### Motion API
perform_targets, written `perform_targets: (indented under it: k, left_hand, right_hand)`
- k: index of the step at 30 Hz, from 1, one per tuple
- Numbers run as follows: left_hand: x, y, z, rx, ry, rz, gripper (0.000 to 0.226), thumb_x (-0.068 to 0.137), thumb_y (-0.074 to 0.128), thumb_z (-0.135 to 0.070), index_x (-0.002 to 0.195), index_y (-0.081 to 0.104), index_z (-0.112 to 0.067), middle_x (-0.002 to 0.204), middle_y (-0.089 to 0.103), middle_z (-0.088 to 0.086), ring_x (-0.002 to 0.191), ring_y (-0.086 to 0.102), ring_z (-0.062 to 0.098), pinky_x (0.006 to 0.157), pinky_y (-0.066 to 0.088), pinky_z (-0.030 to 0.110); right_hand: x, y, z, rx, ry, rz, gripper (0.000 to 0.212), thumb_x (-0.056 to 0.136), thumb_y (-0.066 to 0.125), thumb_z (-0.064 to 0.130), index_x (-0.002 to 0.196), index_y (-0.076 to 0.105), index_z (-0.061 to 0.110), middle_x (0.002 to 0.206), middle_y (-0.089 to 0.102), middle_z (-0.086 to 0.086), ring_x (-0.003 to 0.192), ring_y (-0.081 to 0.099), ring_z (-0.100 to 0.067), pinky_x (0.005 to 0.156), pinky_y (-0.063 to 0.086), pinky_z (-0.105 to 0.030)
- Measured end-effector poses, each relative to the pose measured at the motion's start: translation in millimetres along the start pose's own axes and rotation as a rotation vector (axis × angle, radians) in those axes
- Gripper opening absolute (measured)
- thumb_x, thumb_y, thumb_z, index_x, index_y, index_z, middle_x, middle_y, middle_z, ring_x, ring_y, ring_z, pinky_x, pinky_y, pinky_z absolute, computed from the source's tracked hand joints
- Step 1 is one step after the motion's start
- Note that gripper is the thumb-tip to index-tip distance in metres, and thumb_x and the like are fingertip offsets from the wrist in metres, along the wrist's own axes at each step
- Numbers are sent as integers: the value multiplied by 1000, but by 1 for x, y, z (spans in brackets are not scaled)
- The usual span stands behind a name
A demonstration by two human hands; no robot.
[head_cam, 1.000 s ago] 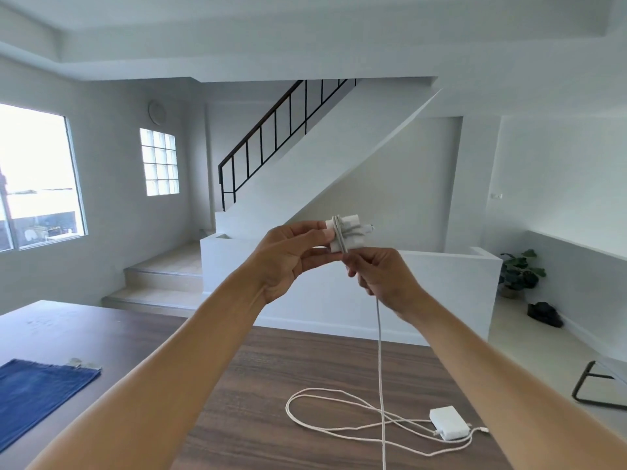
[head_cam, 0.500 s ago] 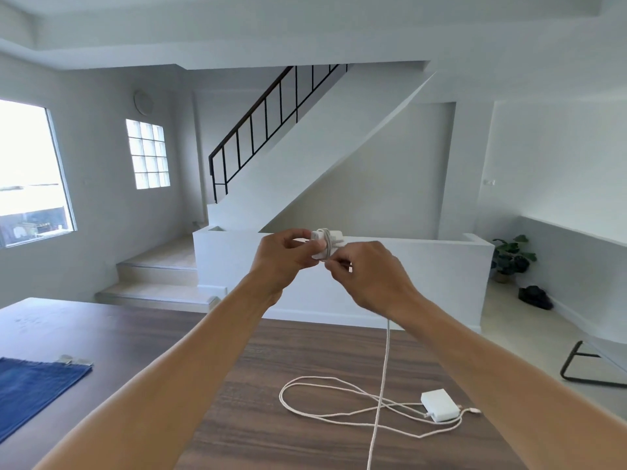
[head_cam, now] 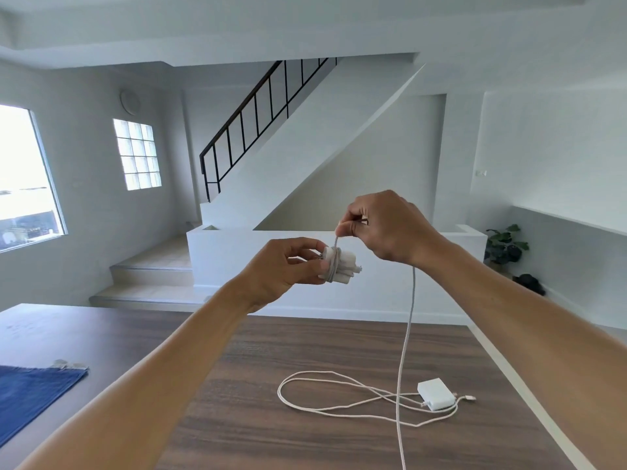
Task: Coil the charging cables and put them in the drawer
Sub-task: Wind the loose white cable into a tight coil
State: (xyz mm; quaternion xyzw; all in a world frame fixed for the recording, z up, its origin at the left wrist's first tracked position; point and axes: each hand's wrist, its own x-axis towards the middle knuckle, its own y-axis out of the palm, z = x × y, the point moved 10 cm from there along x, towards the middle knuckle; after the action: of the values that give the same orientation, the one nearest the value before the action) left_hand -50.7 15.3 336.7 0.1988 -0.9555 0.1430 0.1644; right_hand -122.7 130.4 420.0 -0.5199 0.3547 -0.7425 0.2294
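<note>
My left hand point(head_cam: 283, 268) holds a small white charger plug point(head_cam: 341, 264) in the air above the table, with a few turns of white cable wound round it. My right hand point(head_cam: 380, 227), just above and right of the plug, pinches that white cable point(head_cam: 405, 337) between thumb and fingers. From there the cable hangs down past the bottom edge of the view. A second white cable point(head_cam: 325, 376) lies in loose loops on the wooden table point(head_cam: 237, 418), joined to a white power adapter point(head_cam: 435, 393). No drawer is in view.
A blue cloth point(head_cam: 32, 391) lies on the table's left side with two small metal items at its far corner. Beyond the table are a low white wall, steps and a staircase. A potted plant point(head_cam: 505, 245) stands at the far right.
My right hand has risen from under the plug to above it, carrying the cable round the plug. My left hand has tilted the plug and sunk a little.
</note>
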Motion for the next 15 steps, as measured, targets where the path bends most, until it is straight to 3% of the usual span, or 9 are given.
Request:
perform_targets:
  k: [3,8,10,12,15]
  left_hand:
    - [-5,5,-5,-162,-4,55,31,81,68,-9,110,66,0,101,64,21,92,66,30,84,59,34]
    - [-10,2,-5,-307,-6,82,39,82,64,-11,118,62,4,111,64,23,100,67,30,84,57,34]
    - [-13,3,-2,-345,-11,90,38,87,64,-9,122,60,7,115,64,24,103,66,32,85,57,35]
    - [-16,3,-3,-417,-13,90,35,89,63,-9,121,61,5,115,66,22,104,66,32,86,57,35]
    - [-14,-3,-4,-517,-26,25,30,84,61,-12,110,67,1,108,71,17,99,69,31,87,59,35]
  right_hand:
    - [3,8,-10,214,17,-16,12,88,68,29,78,74,30,64,65,23,61,58,4,60,41,-19]
    - [-5,30,-15,517,62,-24,22,90,64,17,75,72,30,58,65,23,54,55,9,56,37,-7]
    - [-12,47,-24,645,136,17,25,91,60,10,76,72,26,54,63,20,51,52,5,55,38,-10]
    - [-22,66,-30,764,210,88,30,91,58,5,67,67,21,46,49,13,43,38,-4,49,30,-20]
    - [-33,80,-36,872,294,61,31,91,63,19,60,67,21,43,45,12,42,31,-6,46,26,-21]
